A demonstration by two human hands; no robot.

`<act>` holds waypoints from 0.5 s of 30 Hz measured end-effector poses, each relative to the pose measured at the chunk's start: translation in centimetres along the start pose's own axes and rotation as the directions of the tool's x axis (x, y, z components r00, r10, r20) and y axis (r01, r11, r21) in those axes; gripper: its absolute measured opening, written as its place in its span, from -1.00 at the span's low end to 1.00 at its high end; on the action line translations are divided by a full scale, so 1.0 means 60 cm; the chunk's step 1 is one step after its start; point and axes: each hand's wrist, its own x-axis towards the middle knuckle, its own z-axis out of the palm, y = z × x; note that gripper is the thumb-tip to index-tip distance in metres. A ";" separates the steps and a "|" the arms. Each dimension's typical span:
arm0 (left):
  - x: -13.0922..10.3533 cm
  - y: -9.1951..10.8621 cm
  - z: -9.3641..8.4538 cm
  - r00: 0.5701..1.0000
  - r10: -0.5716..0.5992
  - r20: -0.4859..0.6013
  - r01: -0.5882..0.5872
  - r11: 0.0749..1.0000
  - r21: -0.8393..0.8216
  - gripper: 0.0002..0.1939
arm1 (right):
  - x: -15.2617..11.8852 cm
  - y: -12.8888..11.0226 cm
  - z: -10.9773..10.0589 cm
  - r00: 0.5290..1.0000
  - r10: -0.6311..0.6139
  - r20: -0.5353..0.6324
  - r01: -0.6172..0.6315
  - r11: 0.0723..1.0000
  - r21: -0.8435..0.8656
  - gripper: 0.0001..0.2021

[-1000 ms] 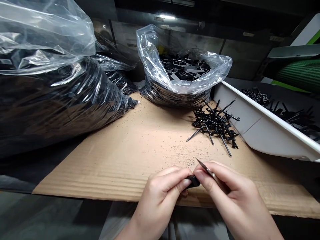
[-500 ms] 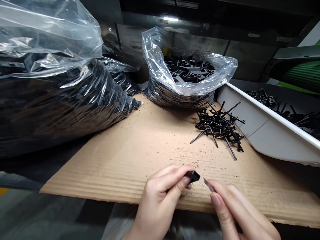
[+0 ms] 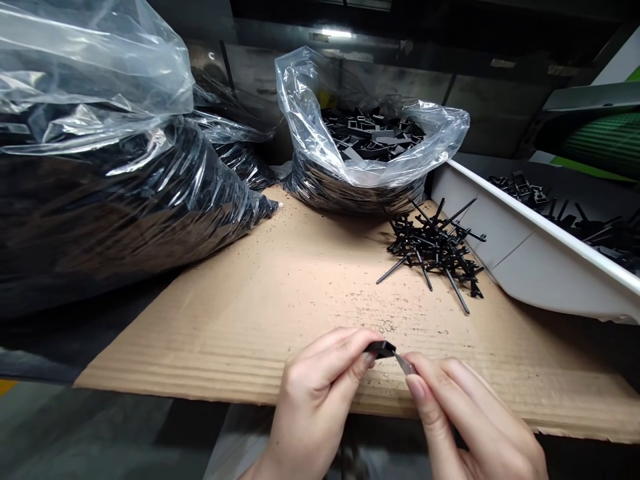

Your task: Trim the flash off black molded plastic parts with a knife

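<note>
Between the thumb and fingers of my left hand (image 3: 320, 393) is a small black plastic part (image 3: 382, 349), its end turned to the right. My right hand (image 3: 470, 413) pinches a thin metal blade (image 3: 404, 363); any handle is hidden in the fingers. The blade's tip meets the right end of the black part. Both hands are above the front of a cardboard sheet (image 3: 240, 320), which is strewn with tiny black shavings (image 3: 385, 325).
A tangle of black plastic sprues (image 3: 437, 247) lies at the right on the cardboard. Behind it stands an open clear bag (image 3: 370, 180) of black parts. A white bin (image 3: 515, 253) holds more at right. A large filled plastic bag (image 3: 115, 200) bulges at left.
My right hand has moved left, bringing the blade from a short gap away up to the end of the black part. The part has turned slightly. The view has shifted a little.
</note>
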 end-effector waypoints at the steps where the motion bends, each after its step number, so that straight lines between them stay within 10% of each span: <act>1: 0.000 -0.001 0.000 1.000 0.001 0.008 -0.001 1.000 0.004 -0.64 | 0.000 0.002 -0.001 1.000 -0.017 0.009 0.017 1.000 -0.003 -0.84; 15: 0.001 0.004 -0.015 0.953 -0.217 0.212 0.237 0.969 -0.072 -0.75 | 0.022 0.021 -0.015 0.986 -0.098 0.133 0.085 0.991 0.104 -0.76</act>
